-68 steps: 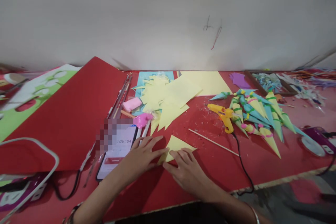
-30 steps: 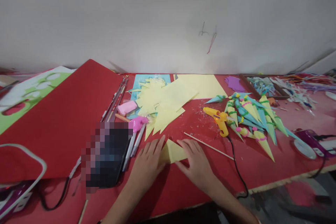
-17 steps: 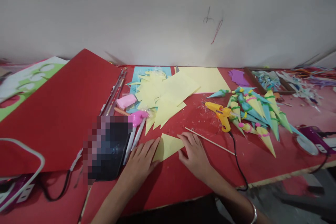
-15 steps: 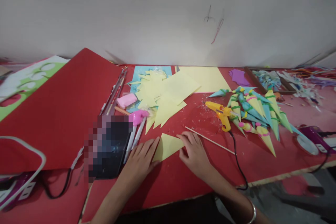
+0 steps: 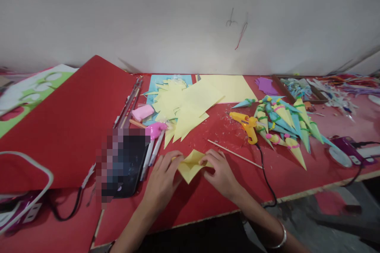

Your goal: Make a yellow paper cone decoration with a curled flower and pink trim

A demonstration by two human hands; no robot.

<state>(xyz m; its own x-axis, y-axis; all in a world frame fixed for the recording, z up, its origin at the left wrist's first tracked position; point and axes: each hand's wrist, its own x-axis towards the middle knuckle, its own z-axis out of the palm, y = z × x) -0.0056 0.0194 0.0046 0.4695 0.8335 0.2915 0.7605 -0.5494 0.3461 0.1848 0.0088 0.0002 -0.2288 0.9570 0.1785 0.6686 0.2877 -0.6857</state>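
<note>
Between my two hands is a small yellow paper point(image 5: 190, 168), bent and partly folded, with one corner pointing toward me. My left hand point(image 5: 166, 174) pinches its left edge between thumb and fingers. On the right edge, my right hand point(image 5: 218, 170) grips the paper the same way, the wrist wearing a silver bangle. Just beyond lies a pile of yellow paper pieces point(image 5: 170, 101). A thin wooden stick point(image 5: 234, 153) rests to the right of my right hand, and farther right is a yellow glue gun point(image 5: 247, 126) with a black cord.
Yellow and blue paper cones point(image 5: 292, 116) are heaped on the right. A dark phone point(image 5: 127, 166) lies left of my left hand, near a pink packet point(image 5: 143, 112). A large red sheet point(image 5: 65, 126) covers the left side. A tray point(image 5: 322, 95) stands at the back right.
The yellow paper, flat on the table before, is now lifted and bent. Both hands have closed on its edges, the left one having turned more upright.
</note>
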